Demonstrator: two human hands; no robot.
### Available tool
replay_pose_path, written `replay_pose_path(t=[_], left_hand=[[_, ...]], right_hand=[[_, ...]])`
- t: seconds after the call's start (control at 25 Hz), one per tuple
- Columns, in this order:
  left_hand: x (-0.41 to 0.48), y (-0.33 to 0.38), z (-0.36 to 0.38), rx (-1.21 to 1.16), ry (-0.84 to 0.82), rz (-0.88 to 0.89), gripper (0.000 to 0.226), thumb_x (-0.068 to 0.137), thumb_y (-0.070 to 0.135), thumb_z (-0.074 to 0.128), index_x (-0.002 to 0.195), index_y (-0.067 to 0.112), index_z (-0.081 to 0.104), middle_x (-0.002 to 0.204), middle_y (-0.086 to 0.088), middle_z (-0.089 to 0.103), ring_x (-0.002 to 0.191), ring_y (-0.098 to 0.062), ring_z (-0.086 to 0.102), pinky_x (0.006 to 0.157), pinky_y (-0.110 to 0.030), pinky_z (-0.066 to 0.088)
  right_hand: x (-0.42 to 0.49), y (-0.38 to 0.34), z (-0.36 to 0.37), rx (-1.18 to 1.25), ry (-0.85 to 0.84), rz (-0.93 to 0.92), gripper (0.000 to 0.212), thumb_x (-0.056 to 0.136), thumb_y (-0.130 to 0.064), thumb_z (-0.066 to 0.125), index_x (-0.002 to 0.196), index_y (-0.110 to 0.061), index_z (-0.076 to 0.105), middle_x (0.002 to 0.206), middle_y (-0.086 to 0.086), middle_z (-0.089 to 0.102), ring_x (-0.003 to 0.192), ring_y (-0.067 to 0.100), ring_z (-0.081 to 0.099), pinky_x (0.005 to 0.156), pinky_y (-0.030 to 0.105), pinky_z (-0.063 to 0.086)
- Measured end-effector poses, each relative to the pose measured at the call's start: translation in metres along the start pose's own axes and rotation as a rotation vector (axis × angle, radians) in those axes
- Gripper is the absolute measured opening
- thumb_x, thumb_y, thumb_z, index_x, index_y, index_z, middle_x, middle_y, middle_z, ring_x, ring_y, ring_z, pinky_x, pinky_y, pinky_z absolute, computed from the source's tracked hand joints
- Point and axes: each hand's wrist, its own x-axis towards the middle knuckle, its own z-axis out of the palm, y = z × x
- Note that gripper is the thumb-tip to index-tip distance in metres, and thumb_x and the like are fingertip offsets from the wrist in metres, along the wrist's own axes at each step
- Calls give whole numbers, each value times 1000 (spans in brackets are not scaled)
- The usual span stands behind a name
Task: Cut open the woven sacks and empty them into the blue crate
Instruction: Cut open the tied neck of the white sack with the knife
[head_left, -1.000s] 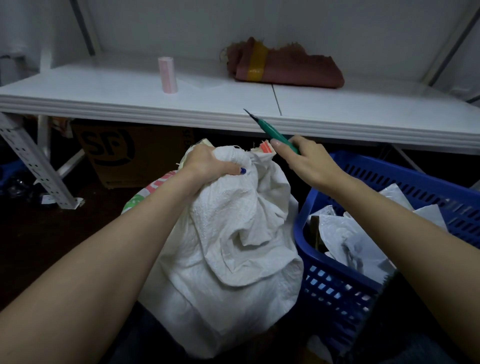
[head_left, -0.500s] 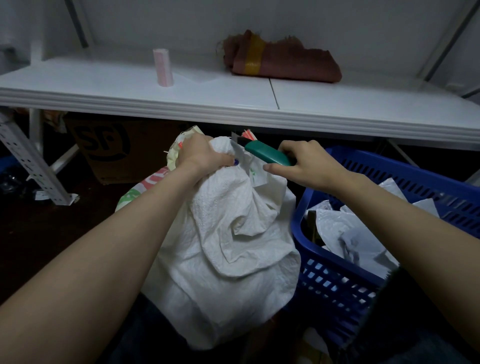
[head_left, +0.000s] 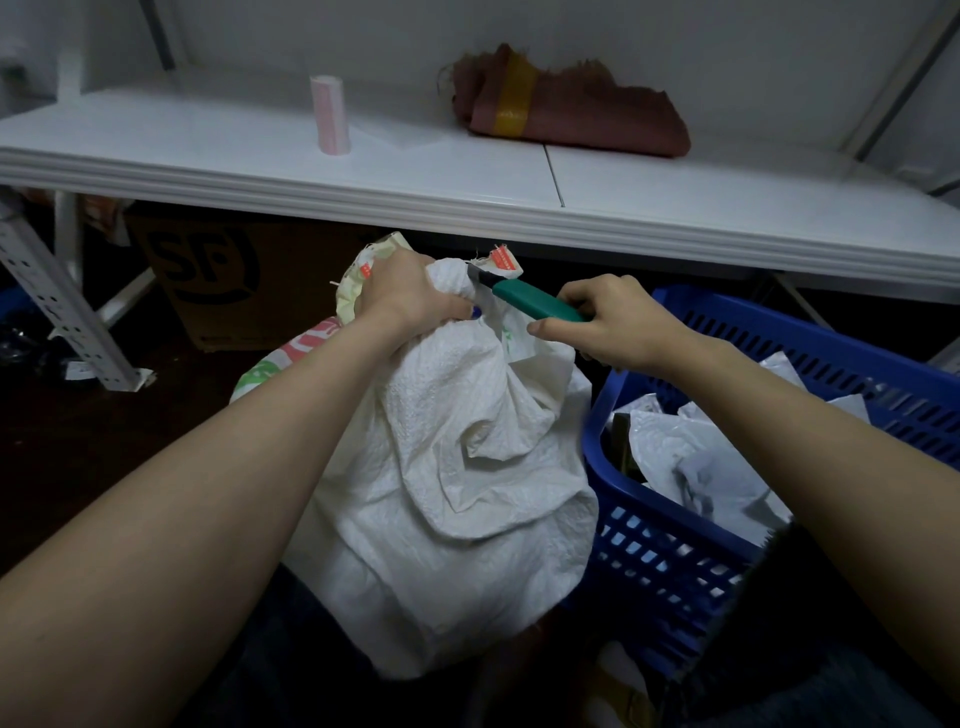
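A: What's at frame centre?
B: The left hand grips the bunched neck of the white woven sack; the right hand holds a green knife, blade against that neck
A: And lower right?
B: A blue crate, just beside the sack, with crumpled white bags inside

Sack sits centre frame, with the crate just beside it at lower right and bags inside the crate. Left hand grips the sack top; to its right, right hand holds a knife, blade at the sack neck. Table spans the upper frame behind. On it, a roll stands upper left and a folded cloth lies upper centre. Box is under the table at left, post at far left.
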Motion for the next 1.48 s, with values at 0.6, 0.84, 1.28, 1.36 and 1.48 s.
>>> replay_pose_path(t=[0.6,0.84,1.28,1.36,1.48], left_hand=[[-2,2,1,93,57,103,36,69,39,78,94,16,66,86,-2,61,87,-24,59,70,-32,46],[-2,3,3,120,50,143,30,69,38,78,84,18,61,81,-4,63,85,-26,61,73,-37,51],[-4,2,-3,-4,-38,259,36,70,24,78,102,10,69,87,-7,70,80,-18,61,74,-29,47],[-4,3,-4,-25,-42,264,35,71,23,78,102,10,69,82,-4,65,78,-18,58,68,-27,43],[-4,4,-4,-39,-35,241,33,72,26,78,100,12,68,78,0,61,76,-14,55,63,-24,38]], right_hand=[[-8,-26,-3,652,-391,274,21,90,-11,60,108,-11,50,97,22,70,58,24,68,51,27,57],[-7,-31,-2,692,-438,259,24,92,-25,58,94,-3,50,72,16,69,54,18,66,51,25,56],[-8,-21,-4,612,-314,186,34,92,-38,56,83,-5,51,55,5,48,36,12,43,40,22,41],[-6,-20,-4,542,-255,153,35,91,-36,57,85,-2,54,55,7,50,35,13,43,40,22,40],[-3,-21,-3,476,-192,123,37,90,-36,60,80,-1,55,53,6,52,34,13,44,39,22,40]])
